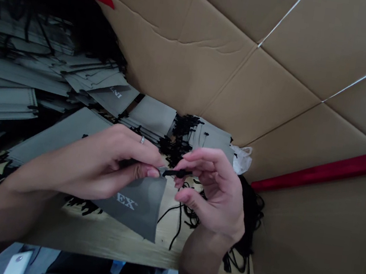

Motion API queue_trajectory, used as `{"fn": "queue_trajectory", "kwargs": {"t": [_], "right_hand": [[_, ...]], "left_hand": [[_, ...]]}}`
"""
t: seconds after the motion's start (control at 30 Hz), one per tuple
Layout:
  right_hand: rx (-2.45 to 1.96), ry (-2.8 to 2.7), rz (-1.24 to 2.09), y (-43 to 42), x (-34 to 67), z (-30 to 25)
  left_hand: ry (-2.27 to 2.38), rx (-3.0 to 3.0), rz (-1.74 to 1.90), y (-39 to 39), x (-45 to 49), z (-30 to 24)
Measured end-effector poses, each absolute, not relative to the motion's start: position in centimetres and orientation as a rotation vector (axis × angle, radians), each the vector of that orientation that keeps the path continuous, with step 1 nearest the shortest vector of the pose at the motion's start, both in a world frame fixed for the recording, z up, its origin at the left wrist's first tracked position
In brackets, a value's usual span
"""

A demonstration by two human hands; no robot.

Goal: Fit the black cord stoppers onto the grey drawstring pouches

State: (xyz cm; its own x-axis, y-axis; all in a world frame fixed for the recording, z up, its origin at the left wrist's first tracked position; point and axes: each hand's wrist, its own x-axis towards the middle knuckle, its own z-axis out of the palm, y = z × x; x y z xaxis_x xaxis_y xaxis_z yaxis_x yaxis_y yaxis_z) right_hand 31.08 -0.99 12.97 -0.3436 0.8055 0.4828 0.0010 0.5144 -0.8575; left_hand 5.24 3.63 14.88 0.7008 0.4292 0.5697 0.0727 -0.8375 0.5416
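My left hand [102, 166] pinches the top corner of a grey fabric pouch [139, 206] printed with white letters; a ring shows on one finger. My right hand [214, 193] pinches a short black cord end [175, 172] right at that corner, fingers curled. Both hands meet above a light wooden table [101, 235]. A loose black cord [178, 222] trails down from the pouch beneath my right hand.
Stacks of grey pouches [21, 79] with black cords fill the left and back of the table. A tangle of black cords [248, 230] lies at the right edge. Brown cardboard sheets [238, 48] stand behind, beside a red strip [330, 169]. A white plastic scrap [242, 158] sits behind my right hand.
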Motion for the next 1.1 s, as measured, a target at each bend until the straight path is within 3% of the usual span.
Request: {"fn": "queue_trajectory", "kwargs": {"t": [0.23,0.63,1.1], "right_hand": [[-0.737,-1.813,0.642,-0.7,30.9,13.1],[-0.515,-1.625,0.978,0.2,31.2,11.6],[-0.956,-2.073,0.269,-1.5,31.1,14.3]], "left_hand": [[0.375,2.403,0.986,3.5,5.7,14.7],[0.032,2.158,0.923,4.1,6.4,13.2],[0.397,2.357,1.096,3.7,6.1,14.5]]}}
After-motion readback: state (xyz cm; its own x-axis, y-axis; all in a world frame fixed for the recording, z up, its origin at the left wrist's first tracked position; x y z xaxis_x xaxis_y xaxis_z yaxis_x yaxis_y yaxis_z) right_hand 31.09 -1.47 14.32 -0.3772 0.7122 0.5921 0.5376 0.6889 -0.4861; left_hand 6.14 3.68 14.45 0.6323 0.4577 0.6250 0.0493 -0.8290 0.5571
